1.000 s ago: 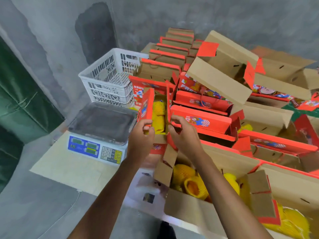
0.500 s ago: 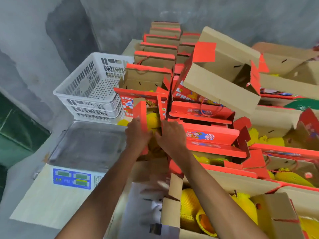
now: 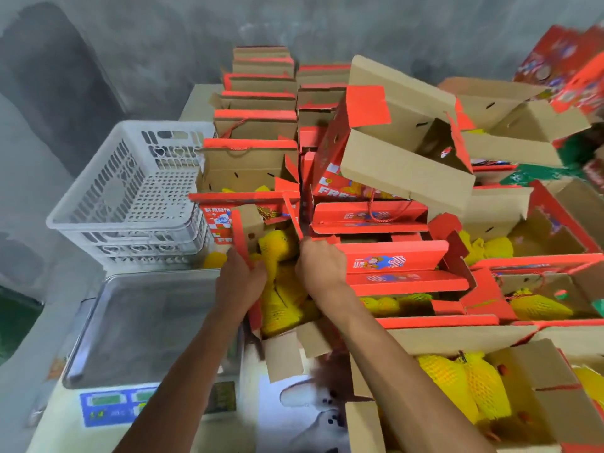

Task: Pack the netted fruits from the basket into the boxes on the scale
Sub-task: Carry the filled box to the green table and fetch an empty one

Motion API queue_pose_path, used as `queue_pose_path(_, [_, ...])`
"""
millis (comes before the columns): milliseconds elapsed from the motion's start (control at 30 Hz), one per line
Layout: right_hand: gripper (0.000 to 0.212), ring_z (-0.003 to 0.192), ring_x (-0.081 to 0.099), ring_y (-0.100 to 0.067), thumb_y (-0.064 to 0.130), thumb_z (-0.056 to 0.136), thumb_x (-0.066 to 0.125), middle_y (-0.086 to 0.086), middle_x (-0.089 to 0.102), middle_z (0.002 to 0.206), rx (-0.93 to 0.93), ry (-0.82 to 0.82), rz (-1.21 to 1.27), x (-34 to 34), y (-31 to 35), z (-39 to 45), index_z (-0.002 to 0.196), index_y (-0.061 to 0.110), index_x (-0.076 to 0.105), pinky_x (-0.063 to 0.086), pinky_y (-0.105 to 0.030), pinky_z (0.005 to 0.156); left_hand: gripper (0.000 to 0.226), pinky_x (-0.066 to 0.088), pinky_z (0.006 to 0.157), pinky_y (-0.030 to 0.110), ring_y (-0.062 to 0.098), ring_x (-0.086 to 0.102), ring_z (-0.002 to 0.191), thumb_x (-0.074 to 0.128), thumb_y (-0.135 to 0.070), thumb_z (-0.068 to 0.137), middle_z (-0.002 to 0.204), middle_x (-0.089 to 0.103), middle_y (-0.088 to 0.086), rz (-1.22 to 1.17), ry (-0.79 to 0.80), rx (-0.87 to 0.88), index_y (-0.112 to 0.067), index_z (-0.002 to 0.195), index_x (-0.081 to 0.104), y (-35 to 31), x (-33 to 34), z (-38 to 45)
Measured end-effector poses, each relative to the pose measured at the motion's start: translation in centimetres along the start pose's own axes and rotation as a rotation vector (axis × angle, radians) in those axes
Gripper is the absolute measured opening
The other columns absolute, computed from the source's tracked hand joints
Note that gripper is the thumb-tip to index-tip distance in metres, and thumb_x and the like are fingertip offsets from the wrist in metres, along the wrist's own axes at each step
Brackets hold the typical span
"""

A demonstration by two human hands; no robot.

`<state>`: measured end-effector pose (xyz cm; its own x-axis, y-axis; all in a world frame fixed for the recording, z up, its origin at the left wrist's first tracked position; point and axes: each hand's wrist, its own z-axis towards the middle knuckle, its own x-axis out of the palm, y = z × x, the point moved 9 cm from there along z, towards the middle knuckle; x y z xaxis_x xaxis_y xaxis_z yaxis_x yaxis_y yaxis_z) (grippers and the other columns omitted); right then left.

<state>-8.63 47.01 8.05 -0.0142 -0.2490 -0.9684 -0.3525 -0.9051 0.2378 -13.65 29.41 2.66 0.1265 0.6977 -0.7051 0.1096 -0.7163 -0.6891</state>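
Fingers of the left hand (image 3: 240, 282) are curled round the left flap (image 3: 243, 238) of an open box (image 3: 281, 351); the right flap (image 3: 294, 219) is gripped by the right hand (image 3: 322, 264). Netted fruits (image 3: 281, 289) lie between both hands inside the box, beside the scale (image 3: 147, 322). A white basket (image 3: 130, 197) stands beyond the scale's far edge.

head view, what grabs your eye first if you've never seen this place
The jumble of red and brown gift boxes filling the centre and right. In the middle, the left hand and right hand each grip a flap of an open box holding yellow netted fruits. At left, stacked white baskets stand behind a bare scale.
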Motion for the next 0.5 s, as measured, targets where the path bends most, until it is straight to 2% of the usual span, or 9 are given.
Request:
queue_pose_path(167, [0.021,0.108,0.071,-0.033,0.013,0.099,0.055,-0.009,0.072,0.115,-0.009,-0.057,-0.136,-0.1,0.9,0.3,0.115,0.014,0.068,0.055,-0.037,0.084,0.048,0.046,0.090,0.050,0.046,0.059,0.115,0.050,-0.030,0.101,0.129,0.061,0.024,0.045,0.014,-0.039,-0.001,0.139,0.043,1.1,-0.4,0.5])
queue_pose_path(267, [0.022,0.108,0.071,-0.031,0.012,0.101,0.052,-0.008,0.072,0.116,-0.023,-0.069,-0.180,0.0,0.8,0.3,0.116,0.014,0.068,0.055,-0.037,0.084,0.043,0.039,0.080,0.043,0.047,0.060,0.112,0.053,-0.026,0.099,0.125,0.062,0.024,0.055,0.026,-0.081,-0.002,0.135,0.044,1.6,-0.5,0.4])
queue_pose_path(500, [0.031,0.111,0.066,-0.038,0.028,0.092,0.068,-0.017,0.068,0.118,0.020,-0.020,0.008,-1.1,0.4,-0.4,0.117,0.009,0.066,0.053,-0.040,0.090,0.031,0.038,0.076,0.039,0.042,0.061,0.106,0.055,-0.017,0.095,0.115,0.064,0.018,-0.033,0.021,-0.075,-0.007,0.124,0.053,1.3,-2.3,-0.8])
